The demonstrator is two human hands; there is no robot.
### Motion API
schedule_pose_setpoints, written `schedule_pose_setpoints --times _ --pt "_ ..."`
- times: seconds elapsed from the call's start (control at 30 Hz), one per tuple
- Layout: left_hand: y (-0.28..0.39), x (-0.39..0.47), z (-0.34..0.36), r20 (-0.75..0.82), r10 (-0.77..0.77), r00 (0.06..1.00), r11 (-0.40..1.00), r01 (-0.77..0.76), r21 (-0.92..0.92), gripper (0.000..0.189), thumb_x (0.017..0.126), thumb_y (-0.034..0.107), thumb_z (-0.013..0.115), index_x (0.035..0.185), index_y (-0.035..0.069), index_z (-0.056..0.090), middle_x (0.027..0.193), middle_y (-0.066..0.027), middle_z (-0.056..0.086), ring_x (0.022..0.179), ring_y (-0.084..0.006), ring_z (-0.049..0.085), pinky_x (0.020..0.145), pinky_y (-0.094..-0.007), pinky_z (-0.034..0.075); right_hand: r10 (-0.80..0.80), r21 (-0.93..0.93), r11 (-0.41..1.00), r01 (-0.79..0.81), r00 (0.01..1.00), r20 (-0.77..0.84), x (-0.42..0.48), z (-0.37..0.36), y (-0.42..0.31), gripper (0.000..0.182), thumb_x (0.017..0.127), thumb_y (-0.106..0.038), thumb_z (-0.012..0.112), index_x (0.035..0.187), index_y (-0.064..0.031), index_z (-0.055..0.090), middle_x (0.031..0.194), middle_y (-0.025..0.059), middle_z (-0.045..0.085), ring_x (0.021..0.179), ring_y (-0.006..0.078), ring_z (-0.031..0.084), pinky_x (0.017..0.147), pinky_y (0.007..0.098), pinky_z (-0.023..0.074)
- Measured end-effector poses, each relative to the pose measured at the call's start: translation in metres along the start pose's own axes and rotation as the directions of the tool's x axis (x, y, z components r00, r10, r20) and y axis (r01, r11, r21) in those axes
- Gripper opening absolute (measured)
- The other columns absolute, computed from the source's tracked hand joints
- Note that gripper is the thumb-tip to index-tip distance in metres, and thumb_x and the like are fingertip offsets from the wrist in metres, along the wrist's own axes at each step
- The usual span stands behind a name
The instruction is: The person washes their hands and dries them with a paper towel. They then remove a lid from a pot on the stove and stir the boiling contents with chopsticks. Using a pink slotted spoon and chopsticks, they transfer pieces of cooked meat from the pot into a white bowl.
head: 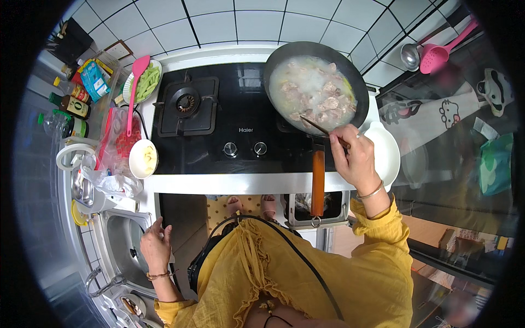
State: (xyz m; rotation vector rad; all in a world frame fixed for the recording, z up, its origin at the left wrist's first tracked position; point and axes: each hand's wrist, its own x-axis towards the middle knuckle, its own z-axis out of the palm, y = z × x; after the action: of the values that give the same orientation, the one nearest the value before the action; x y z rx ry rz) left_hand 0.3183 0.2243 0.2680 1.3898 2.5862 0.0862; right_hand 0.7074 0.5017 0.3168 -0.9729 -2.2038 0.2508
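Observation:
My right hand grips dark chopsticks, whose tips dip into the near side of a wok. Pale chunks of meat sit in the wok's cloudy, steaming liquid. The wok rests on the right burner of a black glass gas hob, and its wooden handle points towards me over the counter edge. Down at the left, my left hand hangs by the edge of a steel sink, fingers loosely apart and holding nothing that I can see.
Left of the hob are a plate of green vegetable pieces, a pink spatula, a small white bowl and several bottles. A white dish lies beside the wok. Below the counter, a drawer stands pulled out.

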Motion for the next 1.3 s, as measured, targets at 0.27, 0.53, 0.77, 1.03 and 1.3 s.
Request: schedule_pose_setpoints --times 0.27,0.53,0.77,1.03,1.3 --pt "-0.003 0.000 0.003 -0.002 -0.024 1.000 1.000 0.024 -0.018 0.035 0.084 0.028 0.071 0.112 0.009 0.068 0.078 -0.0107 0.067 0.074 -0.0310 0.064 0.066 -0.0414 0.050 0.029 -0.013 0.999 -0.029 1.000 0.009 0.021 0.007 0.003 0.009 0.083 -0.002 0.063 0.081 -0.0018 0.055 0.069 0.0143 0.060 0.059 0.0324 0.061 0.054 0.0366 0.0485" --pt "-0.004 0.000 0.005 0.000 -0.031 1.000 0.999 0.031 -0.033 0.035 0.083 0.028 0.071 0.112 0.009 0.068 0.077 -0.0111 0.067 0.072 -0.0309 0.064 0.066 -0.0410 0.050 0.096 -0.028 0.995 -0.094 0.994 0.044 0.041 0.014 0.013 0.010 0.085 -0.008 0.062 0.080 -0.0008 0.057 0.064 0.0167 0.061 0.059 0.0345 0.062 0.055 0.0388 0.0496" --pt "-0.003 0.002 0.004 0.015 -0.046 0.999 0.998 0.046 -0.033 0.035 0.084 0.028 0.071 0.112 0.008 0.068 0.076 -0.0112 0.066 0.072 -0.0308 0.064 0.066 -0.0407 0.050 0.172 -0.021 0.985 -0.170 0.980 0.101 0.060 0.016 0.022 0.013 0.086 -0.010 0.061 0.078 0.0007 0.058 0.062 0.0183 0.061 0.060 0.0360 0.062 0.056 0.0390 0.0485" --pt "-0.003 0.002 0.003 -0.008 -0.013 1.000 1.000 0.013 -0.028 0.035 0.084 0.027 0.071 0.112 0.007 0.068 0.076 -0.0115 0.067 0.072 -0.0314 0.063 0.066 -0.0410 0.050 0.211 0.003 0.977 -0.212 0.973 0.093 0.065 0.032 0.050 0.015 0.086 -0.014 0.063 0.080 -0.0003 0.060 0.064 0.0177 0.062 0.058 0.0337 0.062 0.056 0.0379 0.0480" --pt "-0.007 0.000 -0.001 -0.018 -0.030 0.999 0.999 0.029 -0.040 0.034 0.084 0.027 0.071 0.112 0.007 0.068 0.078 -0.0114 0.067 0.074 -0.0326 0.064 0.068 -0.0418 0.049 0.343 0.058 0.938 -0.341 0.939 -0.021 0.045 0.025 0.071 0.016 0.094 -0.012 0.061 0.088 0.0030 0.059 0.063 0.0029 0.062 0.058 0.0068 0.060 0.053 0.0216 0.0472"
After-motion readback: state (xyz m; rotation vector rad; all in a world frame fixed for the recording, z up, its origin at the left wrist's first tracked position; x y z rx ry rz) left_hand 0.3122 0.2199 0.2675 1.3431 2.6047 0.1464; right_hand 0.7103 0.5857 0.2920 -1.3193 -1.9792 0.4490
